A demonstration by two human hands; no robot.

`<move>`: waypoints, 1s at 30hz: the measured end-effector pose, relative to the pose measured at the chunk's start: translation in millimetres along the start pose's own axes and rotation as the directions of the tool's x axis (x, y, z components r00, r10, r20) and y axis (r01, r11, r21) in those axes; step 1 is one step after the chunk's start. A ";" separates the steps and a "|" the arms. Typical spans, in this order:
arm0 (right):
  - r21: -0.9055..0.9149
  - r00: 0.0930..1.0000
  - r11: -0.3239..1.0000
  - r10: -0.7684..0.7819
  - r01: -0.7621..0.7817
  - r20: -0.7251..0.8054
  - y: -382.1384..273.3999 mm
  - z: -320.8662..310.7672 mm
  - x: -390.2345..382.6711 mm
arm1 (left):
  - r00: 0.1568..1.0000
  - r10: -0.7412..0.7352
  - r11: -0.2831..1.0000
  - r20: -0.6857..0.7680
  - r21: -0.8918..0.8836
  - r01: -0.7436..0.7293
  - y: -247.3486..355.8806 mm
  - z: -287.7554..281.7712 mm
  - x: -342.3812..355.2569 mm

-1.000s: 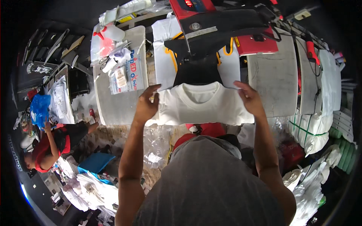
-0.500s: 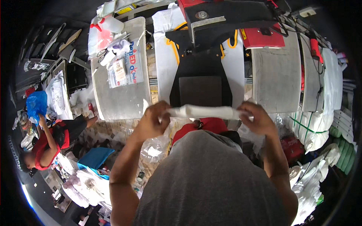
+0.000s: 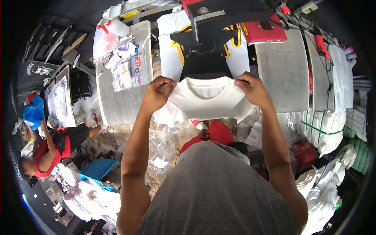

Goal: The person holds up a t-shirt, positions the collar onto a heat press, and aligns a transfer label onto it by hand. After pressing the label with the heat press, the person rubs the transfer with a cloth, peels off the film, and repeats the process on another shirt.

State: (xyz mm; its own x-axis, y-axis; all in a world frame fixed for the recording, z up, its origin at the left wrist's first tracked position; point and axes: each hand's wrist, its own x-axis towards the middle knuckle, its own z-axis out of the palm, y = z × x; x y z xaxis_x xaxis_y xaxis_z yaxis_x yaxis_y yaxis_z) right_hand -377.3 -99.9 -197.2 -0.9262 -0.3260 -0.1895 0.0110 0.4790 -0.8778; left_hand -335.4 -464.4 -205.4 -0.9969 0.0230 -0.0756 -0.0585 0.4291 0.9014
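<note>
A white T-shirt (image 3: 203,107) is stretched between my two hands, its round collar facing up and its body hanging in folds below. My left hand (image 3: 159,93) pinches the fabric at the left shoulder beside the collar. At the opposite shoulder, my right hand (image 3: 252,89) is closed on the cloth in the same way. Just beyond the shirt stands a press machine with a black plate (image 3: 203,62), partly covered by the shirt's upper edge. White cloth with yellow and black trim (image 3: 171,55) lies around that plate.
Grey tables (image 3: 123,107) flank the press. The left one bears a spray bottle (image 3: 118,28), scissors (image 3: 106,58) and plastic packaging (image 3: 143,64). A red box (image 3: 263,32) sits at right. Far left, another person holds a blue plastic bag (image 3: 34,111). Plastic scraps litter the floor.
Both hands have moved forward with the T-shirt. It has gone from a narrow, taut strip to a spread shape with its collar and front showing, now covering the press's near part.
</note>
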 end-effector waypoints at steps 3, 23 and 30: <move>-0.024 1.000 0.999 0.027 -0.027 -0.005 2.9 1.6 3.3 | 0.997 -0.074 0.997 -0.001 0.030 0.074 -6.2 1.9 -3.5; -0.112 0.994 0.992 -0.066 0.056 -0.091 8.3 -7.3 39.4 | 0.997 -0.051 0.996 -0.049 0.067 0.054 6.3 2.7 27.6; -0.081 0.993 0.996 0.036 -0.045 -0.114 27.6 8.8 58.9 | 0.975 -0.184 0.977 -0.121 0.082 0.195 -16.9 17.4 44.3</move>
State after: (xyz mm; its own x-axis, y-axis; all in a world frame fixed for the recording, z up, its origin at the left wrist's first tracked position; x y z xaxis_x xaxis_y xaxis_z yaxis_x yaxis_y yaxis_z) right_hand -428.3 -113.0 -236.4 -0.9622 -0.2133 -0.1693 0.0224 0.5576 -0.8298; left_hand -377.7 -454.9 -231.4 -0.9680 -0.1662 -0.1879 -0.2468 0.4983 0.8311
